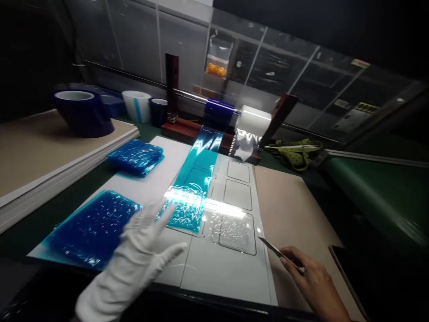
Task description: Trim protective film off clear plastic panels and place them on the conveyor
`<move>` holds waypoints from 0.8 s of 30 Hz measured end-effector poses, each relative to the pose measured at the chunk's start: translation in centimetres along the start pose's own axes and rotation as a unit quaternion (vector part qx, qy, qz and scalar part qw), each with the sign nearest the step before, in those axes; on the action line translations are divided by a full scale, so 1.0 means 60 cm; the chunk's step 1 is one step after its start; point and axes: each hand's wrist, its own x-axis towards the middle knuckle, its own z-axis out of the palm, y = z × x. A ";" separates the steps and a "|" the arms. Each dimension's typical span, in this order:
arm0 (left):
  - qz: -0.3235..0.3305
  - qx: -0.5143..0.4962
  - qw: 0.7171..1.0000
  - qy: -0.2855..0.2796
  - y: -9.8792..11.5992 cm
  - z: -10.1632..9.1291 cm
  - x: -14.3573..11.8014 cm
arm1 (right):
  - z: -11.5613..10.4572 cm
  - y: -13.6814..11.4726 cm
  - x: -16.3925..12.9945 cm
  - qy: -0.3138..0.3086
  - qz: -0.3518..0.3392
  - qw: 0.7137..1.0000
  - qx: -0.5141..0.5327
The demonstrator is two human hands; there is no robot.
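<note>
At the upper left of the frame a blue tape roll point(82, 112) is sitting on stacked boards point(50, 156). At lower left a blue film stack point(90, 228) is lying on the white mat point(221, 268). The gloved left hand point(137, 259) is hovering low and centre with fingers point(167, 212) spreading wide, their tips reaching the blue strip point(192, 192) running down from the dispenser point(221, 112). At lower right the bare right hand point(311, 279) is pinching a blade point(273, 248), its tip lying near the clear film point(231, 228).
</note>
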 end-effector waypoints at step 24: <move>0.319 0.044 0.947 0.003 0.166 0.177 -0.021 | 0.042 0.119 0.008 0.134 -0.037 0.989 0.051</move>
